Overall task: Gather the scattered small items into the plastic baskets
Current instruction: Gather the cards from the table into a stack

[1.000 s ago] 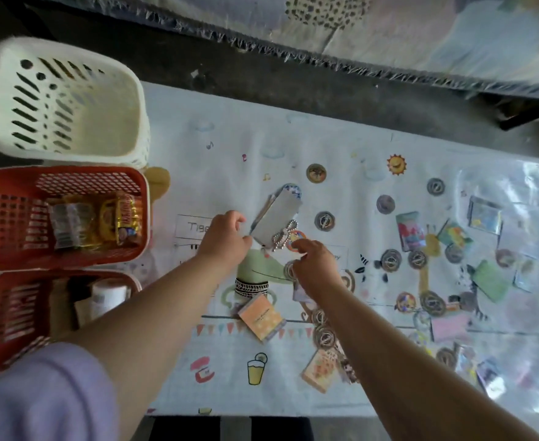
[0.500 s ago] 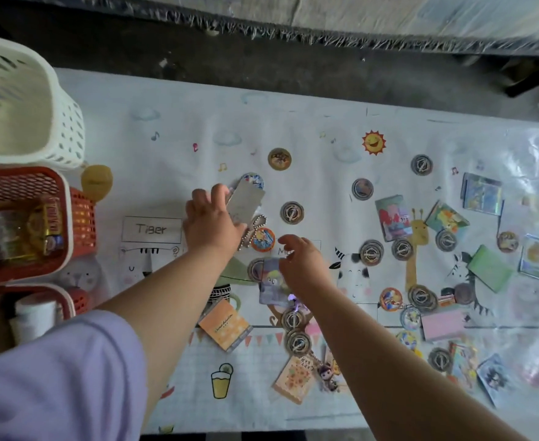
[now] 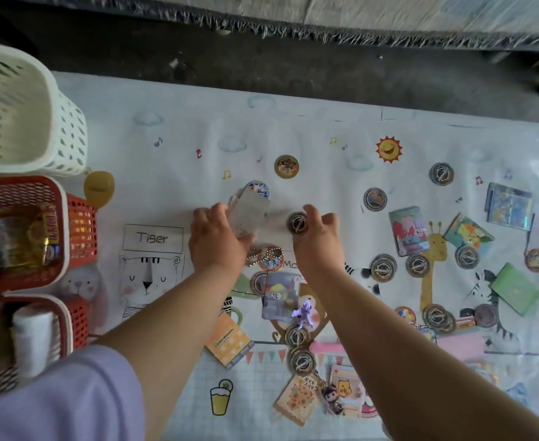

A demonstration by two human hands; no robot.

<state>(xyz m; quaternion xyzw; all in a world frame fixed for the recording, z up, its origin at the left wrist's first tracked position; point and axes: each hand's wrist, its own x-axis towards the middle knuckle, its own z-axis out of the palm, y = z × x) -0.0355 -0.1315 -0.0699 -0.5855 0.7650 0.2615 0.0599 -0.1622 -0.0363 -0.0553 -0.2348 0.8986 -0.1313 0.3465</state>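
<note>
Through the head camera I see the left hand [image 3: 218, 241] at the centre of the frame, gripping a small stack of cards [image 3: 249, 211] that sticks up out of its fingers. Just right of it the right hand [image 3: 320, 241] curls thumb and fingers onto a round badge [image 3: 297, 223] on the printed mat [image 3: 172, 148]; I cannot tell whether the badge is lifted off the mat. At the upper left stands a white basket [image 3: 55, 100]. Below it is a red basket [image 3: 63, 218] holding wrapped packets [image 3: 17, 240], and at the lower left a second red basket [image 3: 71, 316] holds a white container [image 3: 32, 332]. Other badges [image 3: 383, 268] and loose cards [image 3: 408, 232] lie scattered over the centre and right of the mat. A pony card [image 3: 280, 296] lies between the forearms, and a purple figure [image 3: 304, 313] touches its lower edge.
</note>
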